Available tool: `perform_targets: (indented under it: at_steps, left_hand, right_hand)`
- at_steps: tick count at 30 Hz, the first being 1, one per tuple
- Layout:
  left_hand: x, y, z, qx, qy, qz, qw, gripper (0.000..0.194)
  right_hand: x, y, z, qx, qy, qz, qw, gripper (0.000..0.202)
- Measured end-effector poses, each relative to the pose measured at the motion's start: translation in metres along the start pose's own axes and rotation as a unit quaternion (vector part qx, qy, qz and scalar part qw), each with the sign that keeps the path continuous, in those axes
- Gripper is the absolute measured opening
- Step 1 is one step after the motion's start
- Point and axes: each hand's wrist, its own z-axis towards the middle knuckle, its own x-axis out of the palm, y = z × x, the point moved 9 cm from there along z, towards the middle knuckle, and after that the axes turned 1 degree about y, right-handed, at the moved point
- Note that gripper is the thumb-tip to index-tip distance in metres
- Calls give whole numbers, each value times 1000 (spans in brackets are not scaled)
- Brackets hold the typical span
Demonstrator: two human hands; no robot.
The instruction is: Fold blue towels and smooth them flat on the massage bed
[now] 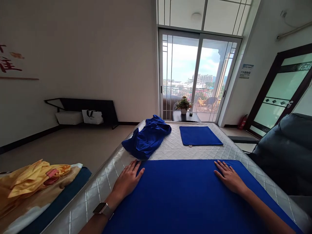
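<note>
A large blue cloth (180, 198) lies spread flat on a white quilted mattress (168, 151). My left hand (128, 178) rests palm down at the cloth's far left corner, fingers stretched out and partly over its edge. Flat near the far right corner lies my right hand (229, 177), its fingers spread on the fabric. Beyond the left hand is a crumpled blue cloth (148, 136). A smaller blue cloth (200, 135), folded into a neat rectangle with a small tag at its near edge, sits at the mattress's far right. The near end of the large cloth runs out of view.
Yellow patterned fabric (36, 185) is heaped low on the left. A dark padded chair (287, 149) stands close on the right. Past the mattress's far end, a small dark table (186, 117) holds a potted plant (184, 104) before sliding glass doors.
</note>
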Motion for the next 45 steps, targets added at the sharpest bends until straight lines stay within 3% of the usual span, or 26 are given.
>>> perform_targets:
  at_steps: [5,9,20,33,45]
  left_hand:
    - [-2,2,1,-16,9,9,1000,67]
    - [-2,2,3,-1,12,22,1000,67]
    - [-2,8,5,-19,-12,4,1000,64]
    - [0,6,3,-17,14,2,1000,70]
    - [0,3,0,-25,15,-12,1000,72]
  right_hand:
    - [3,-98,8,68,-24,-6,997,81]
    - [3,-137,8,102,-36,13,994,84]
    - [-2,-143,10,109,-55,25,992,85]
    - [0,-155,10,146,-83,20,986,93]
    - [-8,-158,13,144,-89,-1,986,86]
